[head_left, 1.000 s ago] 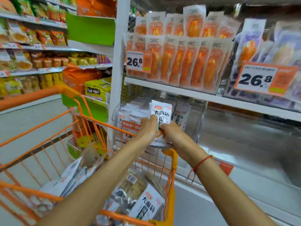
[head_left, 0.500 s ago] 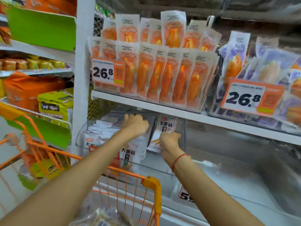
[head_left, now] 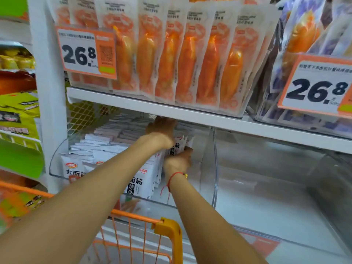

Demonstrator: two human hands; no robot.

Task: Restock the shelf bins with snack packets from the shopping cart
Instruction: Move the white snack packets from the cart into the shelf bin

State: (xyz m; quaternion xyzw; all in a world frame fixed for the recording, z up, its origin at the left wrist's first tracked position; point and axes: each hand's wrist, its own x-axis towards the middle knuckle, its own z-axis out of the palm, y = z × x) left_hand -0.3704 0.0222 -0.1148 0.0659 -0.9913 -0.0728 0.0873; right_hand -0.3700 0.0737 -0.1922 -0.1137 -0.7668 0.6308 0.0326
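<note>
Nearest: orange shopping cart [head_left: 167, 228], only its rim and yellow corner in view now; a sec ago its load of packets showed, so the view has swung off the cart and up to the shelf.

Both forearms run over the cart rim into the clear shelf bin [head_left: 214, 168]. A sec ago both hands held one white snack packet above the cart; half a sec ago they were at the bin mouth; now that packet [head_left: 176, 147] is deep in the bin at the right end of the white packets [head_left: 106, 147], standing upright. Means this packet is about placed; prob. more wait in the cart.

Right hand [head_left: 178, 161], red string at wrist: grip curls round the packet's lower edge. Left hand [head_left: 162, 131]: reaches farther in, under the shelf board [head_left: 247, 122]; fingers hidden behind the row, grip can't tell.

Farther up: orange packs [head_left: 186, 60], price tag [head_left: 85, 52].
</note>
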